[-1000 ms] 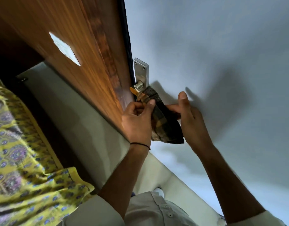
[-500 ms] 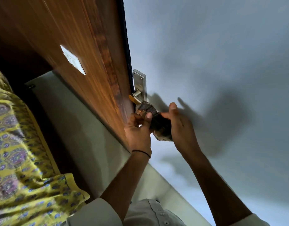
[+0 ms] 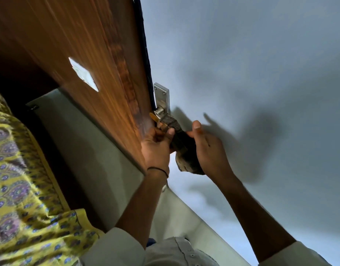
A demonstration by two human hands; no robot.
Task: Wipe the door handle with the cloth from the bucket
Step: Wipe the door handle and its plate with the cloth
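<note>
A silver door handle (image 3: 160,110) on a metal plate (image 3: 162,95) sticks out from the edge of a brown wooden door (image 3: 92,54). A dark, striped cloth (image 3: 181,146) is wrapped over the lever, hiding most of it. My left hand (image 3: 157,148) pinches the cloth from the door side, thumb and fingers closed on it. My right hand (image 3: 207,148) presses on the cloth from the other side, thumb up. A loose end of the cloth hangs below between my wrists.
A pale grey wall (image 3: 261,73) fills the right half, with shadows of my hands on it. A yellow patterned fabric (image 3: 21,189) hangs at the left. A pale panel (image 3: 92,150) runs under the door. A white label (image 3: 83,73) sits on the door face.
The view has shifted, so the handle sits lower in the frame. Both hands have bunched the cloth tighter round the lever, and less of it hangs loose than a second ago.
</note>
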